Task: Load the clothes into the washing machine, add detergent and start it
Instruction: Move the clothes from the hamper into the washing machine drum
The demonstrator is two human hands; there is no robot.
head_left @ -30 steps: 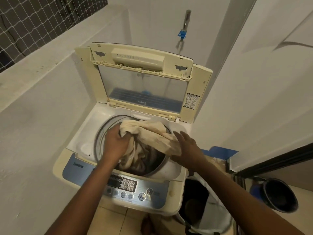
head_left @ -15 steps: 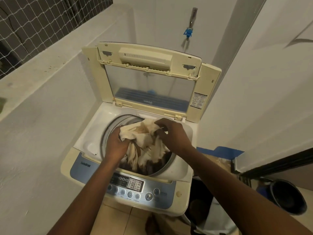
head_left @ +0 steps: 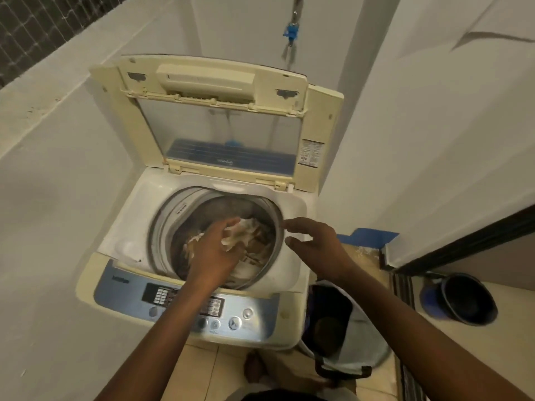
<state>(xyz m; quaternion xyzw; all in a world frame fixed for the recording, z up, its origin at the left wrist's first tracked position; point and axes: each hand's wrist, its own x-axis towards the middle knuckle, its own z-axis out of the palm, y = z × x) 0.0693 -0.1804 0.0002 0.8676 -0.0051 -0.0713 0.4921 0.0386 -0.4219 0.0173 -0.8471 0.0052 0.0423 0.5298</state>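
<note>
A: Where were the clothes (head_left: pixel 249 241)?

B: Down inside the drum (head_left: pixel 231 206) of the washing machine (head_left: pixel 292 270), a pale, brown-patterned heap lying low against the drum's near side. The machine's lid (head_left: pixel 220 123) stood upright behind the drum.

A: And the hands?

B: The left hand (head_left: pixel 214 253) reached over the drum's near rim, with its grip curled loosely on the top of the pale cloth. Motion blur kept me from telling whether it truly pinched the fabric. The right hand (head_left: pixel 315 244) hung above the drum's right rim, fingers spread, its grip slack and holding nothing, clear of the clothes.

A: What else lay around the machine?

B: Its control panel (head_left: pixel 249 311) ran along the front edge under the left forearm. A laundry basket (head_left: pixel 356 340) sat on the floor just right of the machine, under the right forearm. A dark bucket (head_left: pixel 466 299) stood farther right. A tap with a blue fitting (head_left: pixel 291 31) hung on the wall behind the lid.
</note>
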